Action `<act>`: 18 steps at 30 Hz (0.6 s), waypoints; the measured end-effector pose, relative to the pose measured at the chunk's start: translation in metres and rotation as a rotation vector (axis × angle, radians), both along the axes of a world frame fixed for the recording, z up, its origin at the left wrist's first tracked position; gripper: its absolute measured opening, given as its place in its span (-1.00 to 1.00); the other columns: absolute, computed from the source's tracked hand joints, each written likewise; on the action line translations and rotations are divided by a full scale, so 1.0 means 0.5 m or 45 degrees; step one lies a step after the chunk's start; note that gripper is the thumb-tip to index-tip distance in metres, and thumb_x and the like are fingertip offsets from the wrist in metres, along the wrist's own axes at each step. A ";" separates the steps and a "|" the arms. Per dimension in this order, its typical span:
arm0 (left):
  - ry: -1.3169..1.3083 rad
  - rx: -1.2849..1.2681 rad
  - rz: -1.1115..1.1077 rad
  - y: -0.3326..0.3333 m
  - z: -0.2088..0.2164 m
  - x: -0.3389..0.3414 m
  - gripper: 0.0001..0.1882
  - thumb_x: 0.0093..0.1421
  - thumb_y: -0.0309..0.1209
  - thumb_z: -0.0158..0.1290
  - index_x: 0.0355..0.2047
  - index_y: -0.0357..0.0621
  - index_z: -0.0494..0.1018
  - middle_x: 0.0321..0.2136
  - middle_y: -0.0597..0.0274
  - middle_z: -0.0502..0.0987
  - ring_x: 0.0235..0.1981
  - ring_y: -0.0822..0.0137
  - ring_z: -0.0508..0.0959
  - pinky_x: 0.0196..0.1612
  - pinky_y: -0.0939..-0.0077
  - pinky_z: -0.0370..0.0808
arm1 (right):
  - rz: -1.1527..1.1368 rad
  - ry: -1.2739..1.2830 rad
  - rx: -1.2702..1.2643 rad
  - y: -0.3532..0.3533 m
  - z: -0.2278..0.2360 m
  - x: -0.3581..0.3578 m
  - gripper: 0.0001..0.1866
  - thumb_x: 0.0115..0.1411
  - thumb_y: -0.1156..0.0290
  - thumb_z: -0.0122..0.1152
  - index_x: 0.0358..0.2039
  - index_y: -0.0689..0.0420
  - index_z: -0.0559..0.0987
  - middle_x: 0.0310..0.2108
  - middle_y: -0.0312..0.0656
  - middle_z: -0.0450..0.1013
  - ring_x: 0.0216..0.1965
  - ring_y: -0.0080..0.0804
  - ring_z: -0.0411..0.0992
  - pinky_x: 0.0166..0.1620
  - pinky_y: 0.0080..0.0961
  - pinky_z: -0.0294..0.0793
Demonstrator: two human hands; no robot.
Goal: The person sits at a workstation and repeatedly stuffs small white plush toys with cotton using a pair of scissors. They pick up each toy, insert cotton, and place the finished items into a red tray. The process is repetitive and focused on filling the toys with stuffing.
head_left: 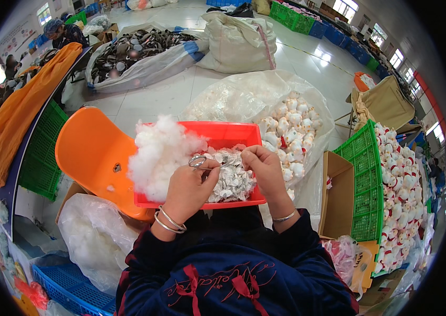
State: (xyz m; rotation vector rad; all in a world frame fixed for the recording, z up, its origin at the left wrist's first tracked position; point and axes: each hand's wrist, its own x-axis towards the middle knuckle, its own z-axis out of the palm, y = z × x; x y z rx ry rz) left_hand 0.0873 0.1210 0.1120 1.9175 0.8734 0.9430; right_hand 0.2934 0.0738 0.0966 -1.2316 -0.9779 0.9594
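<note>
Over a red tray point(209, 128), both my hands are closed with the fingertips close together. My left hand point(191, 188) grips a silvery metal tool with finger loops point(197, 161); scissors or forceps, I cannot tell which. A pinch closes my right hand point(266, 167), and whatever is between its fingers is too small to name. Beneath them, many small crumpled white-and-grey pieces point(231, 185) fill the tray's right part. A heap of fluffy white stuffing point(162, 152) covers the left part and bulges over the rim.
An orange chair point(94, 152) stands left of the tray. Beyond the tray, a clear plastic sack point(233, 97) holds small white stuffed figures point(288, 126). At right are a cardboard box point(337, 197) and a green crate point(357, 184). A bag of stuffing point(94, 231) lies lower left.
</note>
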 end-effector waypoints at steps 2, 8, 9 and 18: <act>-0.001 -0.050 0.002 0.002 0.004 -0.002 -0.86 0.28 -0.51 0.16 -0.24 -0.38 0.58 -0.49 0.24 0.59 -0.44 0.50 0.58 -0.36 0.59 0.51 | 0.007 0.111 0.002 -0.002 -0.007 0.016 -0.83 0.36 0.41 0.18 -0.29 0.26 0.61 -0.43 -0.34 0.49 -0.42 -0.65 0.39 -0.29 -0.67 0.39; -0.135 -0.216 -0.041 0.004 -0.004 0.002 -0.87 0.29 -0.51 0.15 -0.24 -0.37 0.57 -0.49 0.26 0.58 -0.45 0.52 0.57 -0.37 0.60 0.49 | 0.082 0.304 -0.105 -0.007 -0.020 0.016 -0.79 0.39 0.39 0.15 -0.22 0.29 0.63 -0.40 -0.28 0.52 -0.38 -0.56 0.45 -0.25 -0.61 0.46; -0.140 -0.201 -0.043 0.004 -0.004 0.003 -0.87 0.29 -0.51 0.15 -0.24 -0.36 0.57 -0.49 0.27 0.58 -0.45 0.52 0.57 -0.38 0.61 0.49 | 0.088 0.316 -0.105 -0.009 -0.019 0.015 -0.79 0.39 0.39 0.15 -0.20 0.29 0.63 -0.40 -0.28 0.52 -0.37 -0.56 0.45 -0.24 -0.60 0.46; -0.038 0.116 0.023 0.009 -0.008 0.009 -0.89 0.25 -0.49 0.18 -0.24 -0.26 0.59 -0.39 0.17 0.63 -0.39 0.32 0.61 -0.33 0.46 0.53 | 0.211 0.209 -0.096 -0.007 -0.010 0.003 -0.80 0.35 0.42 0.18 -0.16 0.28 0.66 -0.35 -0.31 0.53 -0.33 -0.60 0.45 -0.24 -0.65 0.44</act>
